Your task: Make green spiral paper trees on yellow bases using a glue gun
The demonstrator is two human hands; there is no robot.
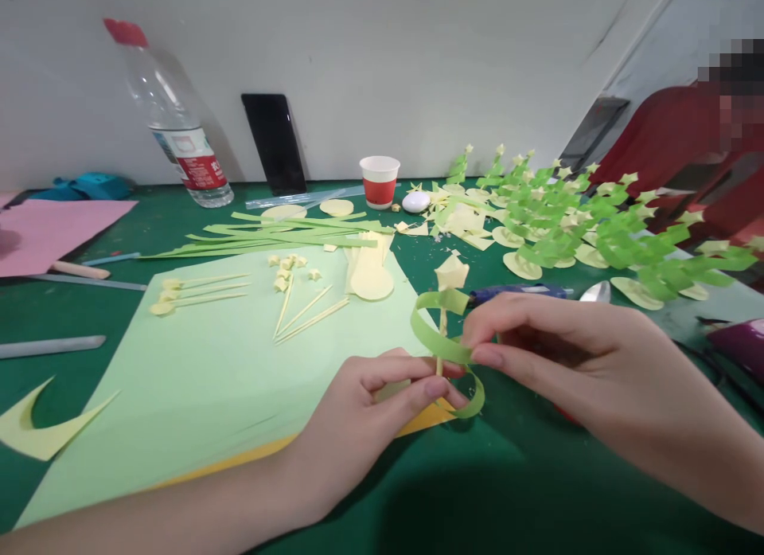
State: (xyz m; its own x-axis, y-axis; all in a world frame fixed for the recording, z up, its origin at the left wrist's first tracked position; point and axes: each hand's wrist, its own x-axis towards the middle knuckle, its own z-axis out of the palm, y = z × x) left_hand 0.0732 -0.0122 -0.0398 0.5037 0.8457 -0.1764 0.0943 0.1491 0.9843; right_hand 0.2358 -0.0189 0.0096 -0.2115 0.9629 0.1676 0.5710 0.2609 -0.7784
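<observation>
Pinching a curled green paper strip (438, 344) between both hands, just above the table (507, 475) near the middle of its near edge. Left hand (382, 396) closed on the lower part of the strip and on a thin stick (442, 326), thumb and forefinger tight. Right hand (555, 348) closed on the strip from the right, fingertips meeting the left thumb. Strip looped around the stick, with a yellow paper star (452, 272) on its top.

Under the left hand, a pale green sheet (208, 364) lying over a yellow sheet (430, 418) and stretching toward the near left corner. Farther in on that sheet, more star-tipped sticks (196, 292) and a round yellow disc (372, 283). Just behind the right hand, a blue tool (516, 292). Beyond, loose green strips (280, 235), then finished paper trees (585, 220) crowding the far right. Along the far edge, a paper cup (379, 181), a plastic bottle (179, 125) and a dark phone (274, 143) leaning on the wall.
</observation>
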